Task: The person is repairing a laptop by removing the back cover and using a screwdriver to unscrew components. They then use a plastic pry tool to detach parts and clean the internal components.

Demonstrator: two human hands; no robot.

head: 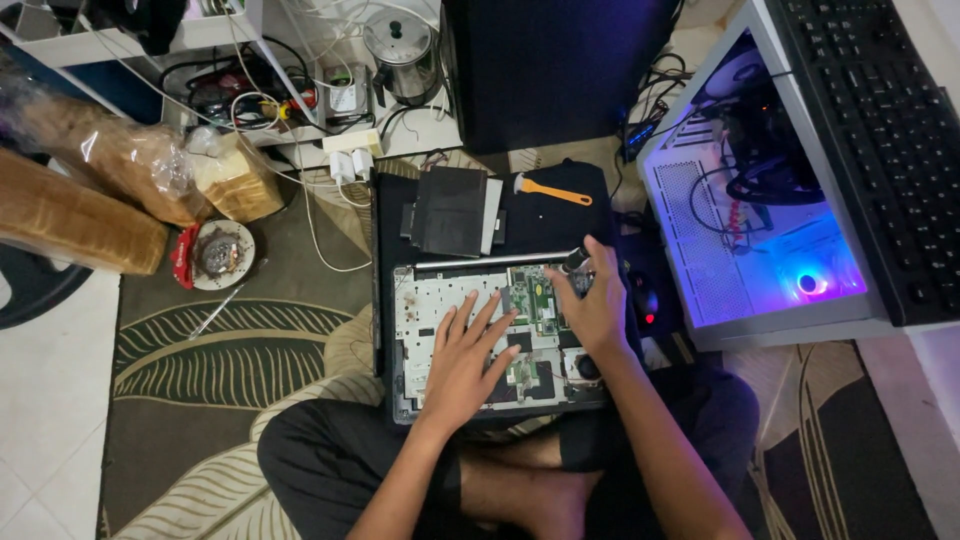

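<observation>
An opened laptop base (440,300) with its green circuit board (535,300) exposed lies on a dark mat in front of my crossed legs. My left hand (468,355) rests flat on the base, fingers spread, holding nothing. My right hand (592,300) sits at the board's upper right corner, fingers curled around a small dark tool or part (577,260); I cannot tell exactly what it is. A silver hinge bar (490,261) runs along the base's far edge.
Behind the laptop lie a removed dark panel (450,210) and an orange-handled tool (553,190). A lit desktop case (760,230) with a black keyboard (880,140) on it stands at right. Bagged bread (130,170), a round fan part (220,253) and tangled cables (280,90) lie left.
</observation>
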